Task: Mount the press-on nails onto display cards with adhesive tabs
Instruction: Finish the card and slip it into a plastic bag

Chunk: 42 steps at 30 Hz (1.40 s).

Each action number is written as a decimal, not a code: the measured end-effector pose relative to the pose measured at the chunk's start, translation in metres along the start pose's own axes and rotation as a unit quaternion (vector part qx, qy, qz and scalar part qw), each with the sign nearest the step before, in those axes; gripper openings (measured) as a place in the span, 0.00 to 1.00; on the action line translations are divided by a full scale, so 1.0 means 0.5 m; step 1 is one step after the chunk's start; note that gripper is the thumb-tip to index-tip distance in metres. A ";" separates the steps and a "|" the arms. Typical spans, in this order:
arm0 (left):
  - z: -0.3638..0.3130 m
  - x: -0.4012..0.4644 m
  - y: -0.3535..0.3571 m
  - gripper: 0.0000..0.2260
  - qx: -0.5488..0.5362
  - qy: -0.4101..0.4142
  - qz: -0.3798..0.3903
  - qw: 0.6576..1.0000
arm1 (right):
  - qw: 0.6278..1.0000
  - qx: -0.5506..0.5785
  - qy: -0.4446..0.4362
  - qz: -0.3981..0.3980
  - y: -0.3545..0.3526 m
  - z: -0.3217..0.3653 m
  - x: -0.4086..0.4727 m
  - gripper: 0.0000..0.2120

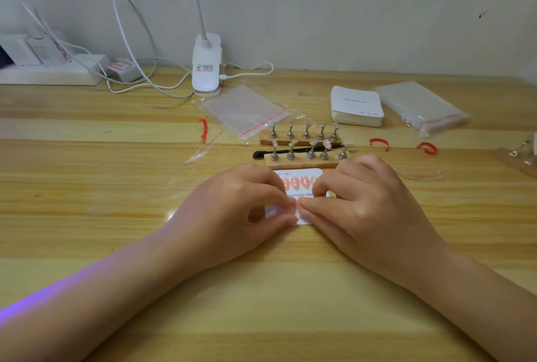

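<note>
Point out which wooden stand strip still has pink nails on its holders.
The nearer wooden strip, just beyond the card: two right-end holders carry pink nails. The farther strip shows none.

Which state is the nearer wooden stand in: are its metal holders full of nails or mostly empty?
Mostly empty. On the nearer wooden stand, only the two rightmost holders carry pink nails; the other three show bare tips.

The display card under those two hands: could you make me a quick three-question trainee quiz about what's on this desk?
1. True or false: pink nails already sit on the display card.
2. Which lies between the two wooden stands: A) scissors B) black tweezers C) pen?
3. Fill in: the card stack lies beside a pack of clear ____.

Key
1. True; the left hand and right hand both touch that card.
2. B.
3. Bags.
</note>
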<state>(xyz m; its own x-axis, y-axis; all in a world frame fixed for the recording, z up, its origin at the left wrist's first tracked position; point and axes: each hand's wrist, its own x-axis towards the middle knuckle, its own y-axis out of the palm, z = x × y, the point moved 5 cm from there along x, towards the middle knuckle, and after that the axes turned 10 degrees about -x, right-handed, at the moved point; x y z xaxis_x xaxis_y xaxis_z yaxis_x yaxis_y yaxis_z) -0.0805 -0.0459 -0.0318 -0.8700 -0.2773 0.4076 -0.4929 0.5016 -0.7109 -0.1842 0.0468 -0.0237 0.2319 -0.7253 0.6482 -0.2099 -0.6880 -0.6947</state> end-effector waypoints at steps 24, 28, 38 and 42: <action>0.002 0.002 0.004 0.14 0.039 -0.029 -0.005 0.999 | 0.987 0.080 0.116 0.080 -0.002 0.004 -0.008 0.14; 0.001 0.003 0.002 0.13 0.029 -0.029 -0.007 0.999 | 0.978 0.121 0.161 0.060 -0.004 -0.005 -0.009 0.13; 0.002 0.006 0.002 0.16 0.023 -0.028 0.001 0.999 | 0.980 0.113 0.139 0.088 0.000 -0.004 -0.008 0.15; 0.005 0.013 0.000 0.16 0.024 -0.045 0.025 0.998 | 0.967 0.159 0.161 0.121 0.009 -0.013 -0.010 0.16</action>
<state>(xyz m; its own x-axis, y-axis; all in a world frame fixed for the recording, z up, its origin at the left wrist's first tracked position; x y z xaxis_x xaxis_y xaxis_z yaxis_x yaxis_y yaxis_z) -0.0860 -0.0496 -0.0304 -0.8894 -0.3262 0.3203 -0.4474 0.4776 -0.7561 -0.1925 0.0472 -0.0278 -0.1060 -0.8695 0.4824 0.0933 -0.4917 -0.8657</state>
